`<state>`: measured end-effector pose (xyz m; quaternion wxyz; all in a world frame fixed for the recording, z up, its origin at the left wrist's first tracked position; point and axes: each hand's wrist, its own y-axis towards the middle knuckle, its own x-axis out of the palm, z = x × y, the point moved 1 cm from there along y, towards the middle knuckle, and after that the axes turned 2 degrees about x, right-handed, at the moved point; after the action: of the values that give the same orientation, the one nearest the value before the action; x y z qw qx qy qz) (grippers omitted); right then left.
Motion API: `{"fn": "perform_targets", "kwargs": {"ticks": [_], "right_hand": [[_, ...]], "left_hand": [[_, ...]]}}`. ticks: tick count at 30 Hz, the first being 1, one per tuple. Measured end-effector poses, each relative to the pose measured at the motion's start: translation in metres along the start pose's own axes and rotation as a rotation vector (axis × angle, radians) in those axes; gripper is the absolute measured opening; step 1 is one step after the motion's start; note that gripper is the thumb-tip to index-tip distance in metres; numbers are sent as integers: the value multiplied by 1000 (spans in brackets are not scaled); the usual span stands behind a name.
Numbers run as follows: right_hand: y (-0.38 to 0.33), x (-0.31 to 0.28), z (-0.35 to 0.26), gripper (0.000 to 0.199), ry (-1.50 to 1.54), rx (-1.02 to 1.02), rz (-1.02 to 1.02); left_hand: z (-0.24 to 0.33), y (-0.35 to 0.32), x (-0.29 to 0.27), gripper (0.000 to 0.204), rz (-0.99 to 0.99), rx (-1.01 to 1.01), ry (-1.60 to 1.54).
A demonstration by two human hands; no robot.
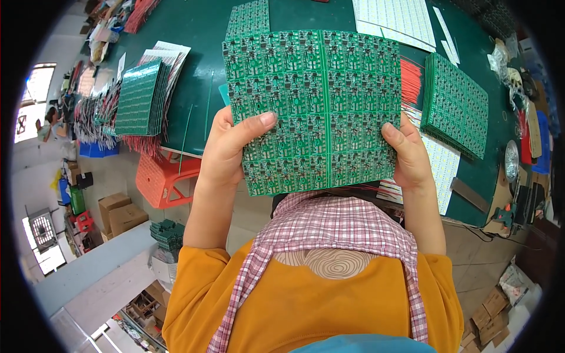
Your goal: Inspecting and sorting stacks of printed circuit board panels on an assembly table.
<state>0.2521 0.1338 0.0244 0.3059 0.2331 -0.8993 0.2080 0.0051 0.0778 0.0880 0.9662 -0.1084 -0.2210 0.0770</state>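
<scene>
A large green circuit board panel (300,112), covered in rows of small repeated circuits, is held up in front of me above the table's near edge. My left hand (238,138) grips its left edge, thumb on the face and the other fingers hidden behind. On the opposite edge, my right hand (406,150) holds it the same way. To the right lies a stack of similar green panels (456,106). Red wires (410,81) show just past the panel's right edge.
A green table (200,29) carries another green panel (247,17), white sheets (394,20) and a stack of wired green boards (140,97). A ruler-like metal strip (469,195) lies near the right edge. An orange stool (165,181) stands at left, with cardboard boxes (122,213) beyond.
</scene>
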Motion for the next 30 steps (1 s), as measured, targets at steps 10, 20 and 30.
{"fn": "perform_targets", "kwargs": {"ticks": [10, 20, 30], "right_hand": [[0, -6, -3, 50, -155, -49, 104], [10, -9, 10, 48, -193, -18, 53], [39, 16, 14, 47, -184, -10, 97]], "left_hand": [[0, 4, 4, 34, -23, -3, 57], [-7, -18, -63, 23, 84, 183, 132], [51, -2, -231, 34, 1095, 592, 1984]]}}
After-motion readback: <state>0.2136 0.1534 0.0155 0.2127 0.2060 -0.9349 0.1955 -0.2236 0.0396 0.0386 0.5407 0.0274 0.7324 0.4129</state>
